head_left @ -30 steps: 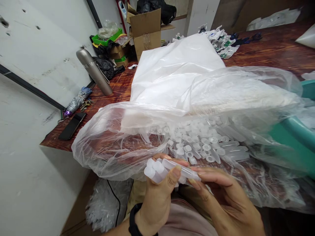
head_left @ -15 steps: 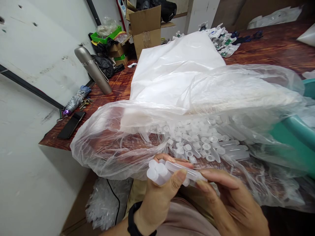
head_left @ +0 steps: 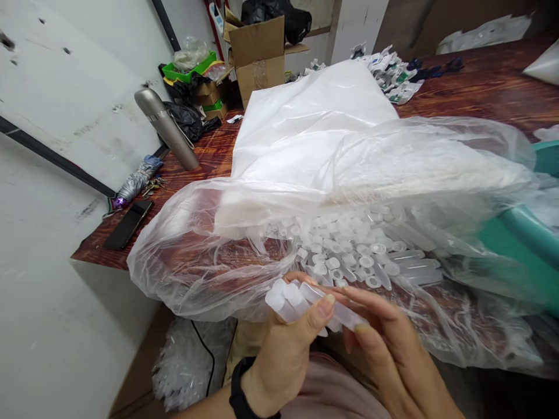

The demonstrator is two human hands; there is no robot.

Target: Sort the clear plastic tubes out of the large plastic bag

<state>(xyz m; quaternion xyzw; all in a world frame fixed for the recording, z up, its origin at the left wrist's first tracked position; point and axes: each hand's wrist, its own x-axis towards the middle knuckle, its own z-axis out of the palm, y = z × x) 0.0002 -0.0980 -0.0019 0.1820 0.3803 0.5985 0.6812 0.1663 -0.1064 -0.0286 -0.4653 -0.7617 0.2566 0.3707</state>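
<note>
My left hand point(head_left: 288, 343), with a black band on its wrist, is closed around a small bundle of translucent plastic tubes point(head_left: 286, 299) with white ends toward the left. Its thumb presses on the upper tubes. My right hand point(head_left: 388, 343) pinches the far end of one tube point(head_left: 347, 314), thumb on top; its other fingers reach behind the bundle and are partly hidden. Just beyond both hands lies a pile of loose clear tubes and white caps point(head_left: 334, 244), inside the mouth of a clear plastic bag point(head_left: 174, 285) on the wooden table.
A white plastic sheet or bag point(head_left: 314, 128) covers the table's middle. At the left stand a grey flask point(head_left: 168, 128), a folded umbrella point(head_left: 140, 177) and a phone point(head_left: 128, 224). A teal basin point(head_left: 522, 250) is at the right, a cardboard box point(head_left: 259, 55) at the back.
My right hand has shifted its fingers along the bundle, its index finger now reaching farther left behind the tubes. My left hand and the bundle have moved slightly right.
</note>
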